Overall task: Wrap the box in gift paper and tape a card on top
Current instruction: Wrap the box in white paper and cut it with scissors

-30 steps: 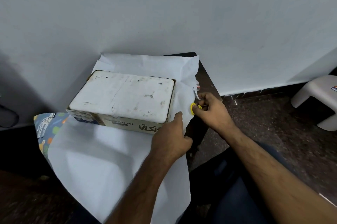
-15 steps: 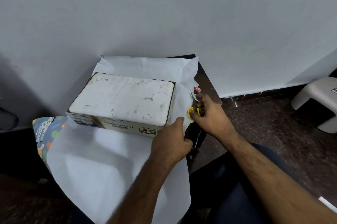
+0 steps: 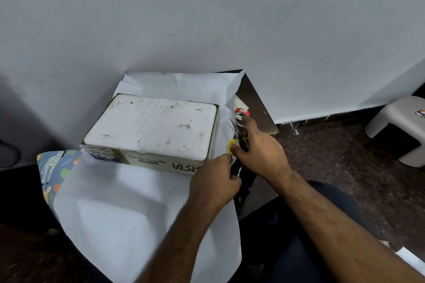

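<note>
The box (image 3: pixel 150 129) lies unwrapped on the gift paper (image 3: pixel 128 209). At its 3 o'clock, the right hand (image 3: pixel 259 151) grips scissors (image 3: pixel 233 144), the left hand (image 3: pixel 213 181) pinches the paper edge. Wrapping, taping and card remain.

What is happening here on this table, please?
A person is preparing to wrap a box. It sits unwrapped on a sheet of gift paper, white side up. The right hand holds yellow-handled scissors at the paper's right edge, beside the box, apparently cutting it. The left hand pinches the paper just below the scissors. A roll of tape and a card lie on the table behind.
</note>
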`<move>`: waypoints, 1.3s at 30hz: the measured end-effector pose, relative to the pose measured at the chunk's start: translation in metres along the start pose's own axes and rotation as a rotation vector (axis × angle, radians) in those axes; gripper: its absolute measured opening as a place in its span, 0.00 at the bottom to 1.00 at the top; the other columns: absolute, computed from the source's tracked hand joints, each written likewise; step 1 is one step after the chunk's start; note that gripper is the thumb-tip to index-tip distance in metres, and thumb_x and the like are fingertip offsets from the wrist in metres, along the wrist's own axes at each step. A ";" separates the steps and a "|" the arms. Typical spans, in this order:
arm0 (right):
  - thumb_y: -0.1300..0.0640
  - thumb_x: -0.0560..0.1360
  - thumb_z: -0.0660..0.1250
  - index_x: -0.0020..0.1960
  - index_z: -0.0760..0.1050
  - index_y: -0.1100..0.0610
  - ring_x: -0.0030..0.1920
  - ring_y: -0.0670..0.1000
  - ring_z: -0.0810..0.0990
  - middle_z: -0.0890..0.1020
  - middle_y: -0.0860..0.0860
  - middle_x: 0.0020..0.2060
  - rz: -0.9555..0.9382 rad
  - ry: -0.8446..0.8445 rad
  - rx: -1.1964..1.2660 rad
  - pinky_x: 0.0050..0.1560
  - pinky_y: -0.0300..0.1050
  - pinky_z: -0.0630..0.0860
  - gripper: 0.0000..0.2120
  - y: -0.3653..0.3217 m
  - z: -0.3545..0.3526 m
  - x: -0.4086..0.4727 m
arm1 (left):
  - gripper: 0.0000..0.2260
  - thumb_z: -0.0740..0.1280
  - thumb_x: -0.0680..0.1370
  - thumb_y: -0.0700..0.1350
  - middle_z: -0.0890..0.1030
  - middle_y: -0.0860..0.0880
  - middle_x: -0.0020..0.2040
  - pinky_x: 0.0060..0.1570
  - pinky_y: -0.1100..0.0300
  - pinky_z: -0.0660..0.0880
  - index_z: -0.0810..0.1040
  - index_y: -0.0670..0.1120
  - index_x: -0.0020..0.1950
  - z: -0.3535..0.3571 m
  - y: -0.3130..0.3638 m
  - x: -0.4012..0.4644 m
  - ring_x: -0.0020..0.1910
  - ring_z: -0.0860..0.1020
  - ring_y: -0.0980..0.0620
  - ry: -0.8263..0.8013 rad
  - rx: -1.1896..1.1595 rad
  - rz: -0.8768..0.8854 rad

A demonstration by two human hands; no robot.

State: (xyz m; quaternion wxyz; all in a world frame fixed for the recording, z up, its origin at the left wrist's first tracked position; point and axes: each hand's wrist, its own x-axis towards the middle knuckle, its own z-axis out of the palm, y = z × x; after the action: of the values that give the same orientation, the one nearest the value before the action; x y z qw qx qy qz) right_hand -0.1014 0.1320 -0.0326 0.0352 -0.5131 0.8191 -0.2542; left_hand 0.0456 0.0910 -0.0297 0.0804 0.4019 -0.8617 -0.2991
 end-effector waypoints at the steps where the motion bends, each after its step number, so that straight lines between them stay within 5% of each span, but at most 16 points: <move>1: 0.44 0.77 0.68 0.77 0.56 0.52 0.49 0.58 0.84 0.84 0.50 0.49 -0.027 0.009 -0.015 0.39 0.47 0.70 0.35 0.000 0.000 -0.001 | 0.12 0.66 0.75 0.46 0.73 0.52 0.32 0.32 0.57 0.67 0.77 0.49 0.58 0.000 -0.001 0.000 0.34 0.74 0.49 0.000 0.005 0.000; 11: 0.45 0.77 0.67 0.73 0.62 0.50 0.52 0.56 0.83 0.82 0.48 0.55 -0.049 -0.011 0.003 0.41 0.47 0.71 0.28 0.000 0.003 0.001 | 0.12 0.66 0.75 0.47 0.72 0.52 0.33 0.34 0.58 0.69 0.77 0.49 0.59 0.001 0.000 0.000 0.35 0.75 0.48 -0.009 0.008 0.005; 16: 0.48 0.77 0.71 0.72 0.62 0.53 0.56 0.55 0.81 0.81 0.49 0.57 0.135 -0.061 0.281 0.54 0.56 0.80 0.29 0.003 0.001 0.004 | 0.18 0.66 0.75 0.45 0.74 0.52 0.34 0.37 0.56 0.73 0.77 0.48 0.65 0.000 0.003 -0.001 0.38 0.77 0.47 -0.010 -0.050 0.003; 20: 0.52 0.76 0.73 0.68 0.66 0.57 0.48 0.50 0.82 0.80 0.47 0.45 0.205 -0.042 0.377 0.51 0.50 0.80 0.25 0.008 -0.001 0.010 | 0.23 0.66 0.75 0.46 0.80 0.47 0.43 0.44 0.53 0.77 0.74 0.49 0.71 0.000 0.007 -0.003 0.46 0.81 0.46 0.014 -0.119 -0.017; 26: 0.53 0.77 0.71 0.59 0.73 0.55 0.42 0.43 0.80 0.82 0.49 0.43 0.256 -0.054 0.405 0.40 0.33 0.72 0.14 0.009 -0.001 0.014 | 0.23 0.67 0.75 0.45 0.78 0.49 0.42 0.43 0.52 0.80 0.71 0.49 0.70 -0.002 0.012 -0.005 0.44 0.81 0.46 -0.017 -0.056 -0.008; 34: 0.55 0.76 0.70 0.53 0.79 0.54 0.45 0.56 0.82 0.83 0.56 0.44 0.281 -0.077 0.464 0.47 0.48 0.79 0.07 0.010 -0.005 0.013 | 0.30 0.67 0.75 0.44 0.79 0.48 0.44 0.47 0.48 0.81 0.63 0.50 0.76 -0.003 0.017 -0.009 0.47 0.81 0.45 -0.027 -0.075 -0.016; 39: 0.55 0.75 0.70 0.53 0.80 0.54 0.44 0.56 0.83 0.83 0.55 0.43 0.269 -0.096 0.441 0.49 0.53 0.81 0.08 0.010 -0.007 0.012 | 0.34 0.68 0.74 0.41 0.75 0.47 0.57 0.52 0.46 0.80 0.60 0.50 0.78 0.001 0.019 -0.009 0.57 0.76 0.46 0.002 -0.107 0.008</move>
State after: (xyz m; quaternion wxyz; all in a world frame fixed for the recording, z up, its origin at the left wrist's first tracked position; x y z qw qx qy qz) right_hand -0.1175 0.1278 -0.0286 0.2183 -0.3912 0.8021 -0.3949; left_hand 0.0395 0.1077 -0.0182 0.1039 0.3941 -0.8458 -0.3442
